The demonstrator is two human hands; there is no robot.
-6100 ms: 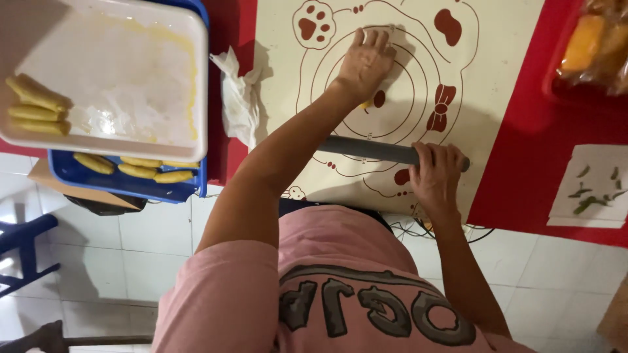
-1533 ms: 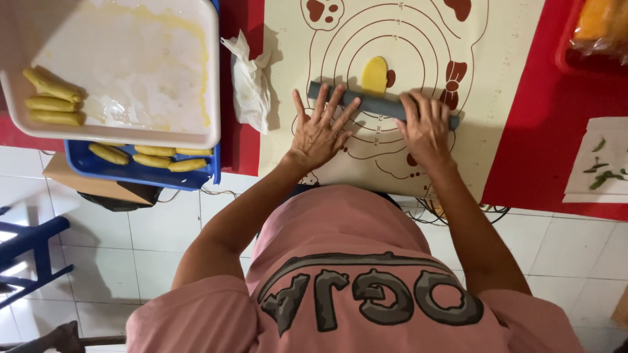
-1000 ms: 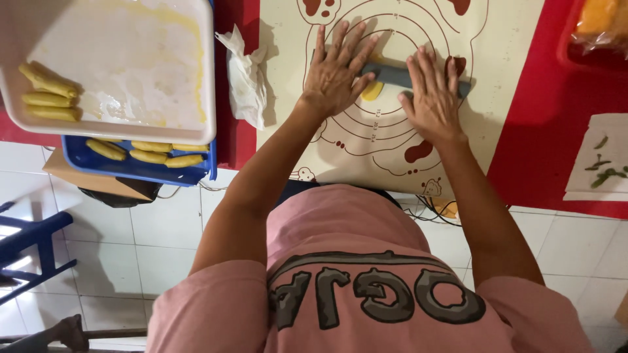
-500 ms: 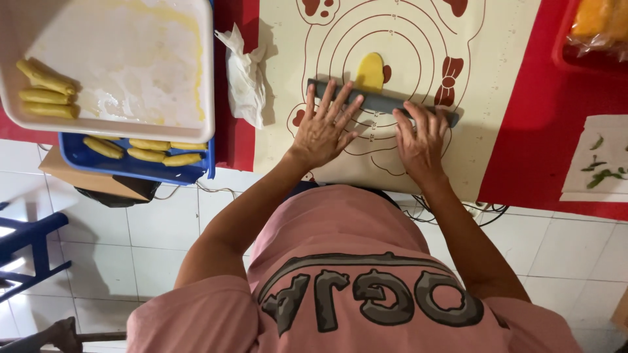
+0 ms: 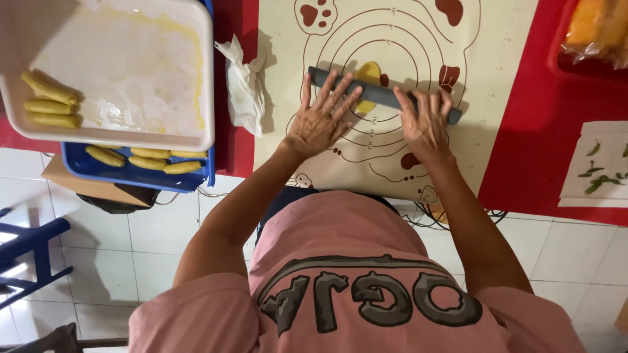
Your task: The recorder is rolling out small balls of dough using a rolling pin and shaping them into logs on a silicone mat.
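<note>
A dark grey rolling pin [image 5: 386, 95] lies across a cream baking mat [image 5: 497, 78] printed with brown circles and paw shapes. A flattened yellow piece of dough [image 5: 368, 73] shows just beyond the pin, partly under it. My left hand [image 5: 322, 119] rests flat on the pin's left part, fingers spread. My right hand [image 5: 425, 121] presses flat on its right part, fingers also spread. Neither hand curls around the pin.
A white tray [image 5: 163, 124] with yellow dough sticks [image 5: 49, 104] sits at the left, over a blue tray [image 5: 85, 171] holding more sticks. Crumpled white plastic [image 5: 243, 85] lies beside the mat. On the red tablecloth [image 5: 530, 150] are a paper with green bits [image 5: 598, 167] and a red container [image 5: 592, 33].
The pin rolled away over the dough, then back toward me. Both hands stayed flat on it; the dough shows again beyond the pin.
</note>
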